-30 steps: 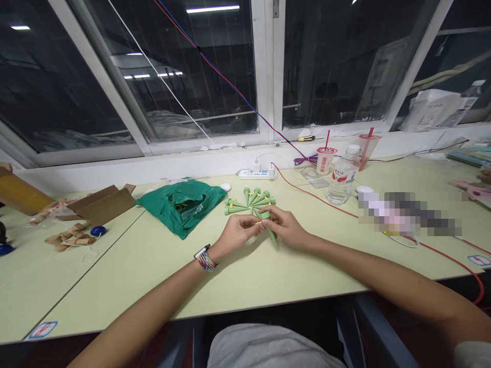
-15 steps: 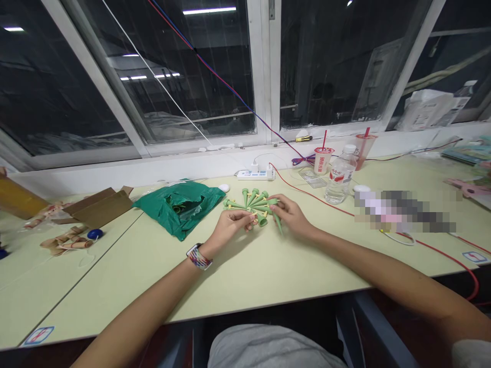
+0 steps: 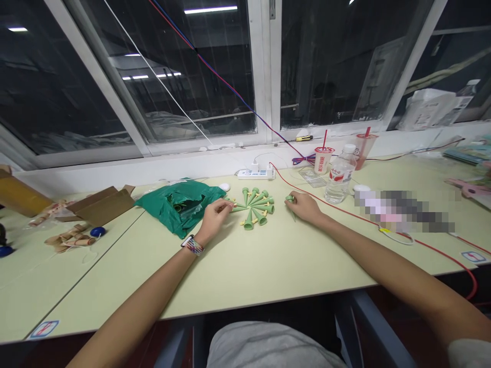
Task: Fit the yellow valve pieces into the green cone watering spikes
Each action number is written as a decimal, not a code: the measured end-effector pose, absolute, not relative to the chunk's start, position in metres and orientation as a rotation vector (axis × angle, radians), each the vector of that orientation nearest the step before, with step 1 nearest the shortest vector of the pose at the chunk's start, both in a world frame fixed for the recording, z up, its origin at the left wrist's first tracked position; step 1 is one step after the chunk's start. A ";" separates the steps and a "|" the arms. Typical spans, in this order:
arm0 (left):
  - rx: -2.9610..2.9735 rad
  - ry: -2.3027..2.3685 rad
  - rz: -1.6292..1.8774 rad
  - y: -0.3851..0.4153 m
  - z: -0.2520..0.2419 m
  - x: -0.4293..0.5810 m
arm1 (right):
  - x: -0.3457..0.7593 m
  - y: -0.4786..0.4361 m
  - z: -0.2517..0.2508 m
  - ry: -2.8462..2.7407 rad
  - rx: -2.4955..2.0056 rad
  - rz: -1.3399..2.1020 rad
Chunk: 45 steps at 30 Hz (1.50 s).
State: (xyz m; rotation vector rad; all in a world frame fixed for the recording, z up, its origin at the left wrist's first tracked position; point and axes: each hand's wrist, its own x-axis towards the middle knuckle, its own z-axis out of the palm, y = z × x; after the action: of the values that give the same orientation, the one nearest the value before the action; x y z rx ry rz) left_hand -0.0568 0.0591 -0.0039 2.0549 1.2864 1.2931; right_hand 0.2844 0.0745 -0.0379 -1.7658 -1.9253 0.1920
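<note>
Green plastic watering spikes (image 3: 260,196) with small yellow valves lie in a fan on the table, their tips meeting in the middle and wide ends outward. At the fan's left side is my left hand (image 3: 215,219), its thumb and fingertips pinched on the wide end of a spike; that end is mostly hidden. To the right, apart from the fan, my right hand (image 3: 306,207) grips another green watering spike (image 3: 289,198), with its tip pointing down. A torn green plastic bag (image 3: 180,204) sits just left of my left hand.
Behind the fan stands a white power strip (image 3: 256,175) with a red cable. A water bottle (image 3: 340,176) and a paper cup (image 3: 322,159) with a red straw are at the back right. Farther left lie an open cardboard box (image 3: 102,204) and wooden toy pieces (image 3: 67,240).
My left hand has moved left from the fan's front to its left side, leaving a spike at the front. My right hand has drawn away to the right with its spike.
</note>
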 end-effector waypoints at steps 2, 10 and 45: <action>2.191 1.333 1.269 0.064 -0.004 -0.068 | 0.283 0.077 -0.038 -1.941 -1.790 0.147; 2.478 1.295 0.948 0.067 0.000 -0.103 | 0.282 0.086 -0.038 -1.939 -1.856 0.103; 2.542 1.315 0.700 0.054 -0.014 -0.137 | 0.235 0.036 -0.026 -2.172 -1.058 -0.186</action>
State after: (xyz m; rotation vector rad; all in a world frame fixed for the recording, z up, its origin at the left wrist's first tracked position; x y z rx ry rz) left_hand -0.1366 0.0538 -0.0141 2.5424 1.3150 0.7003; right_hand 0.2349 0.0361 -0.0258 -1.0583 -2.1718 -0.1855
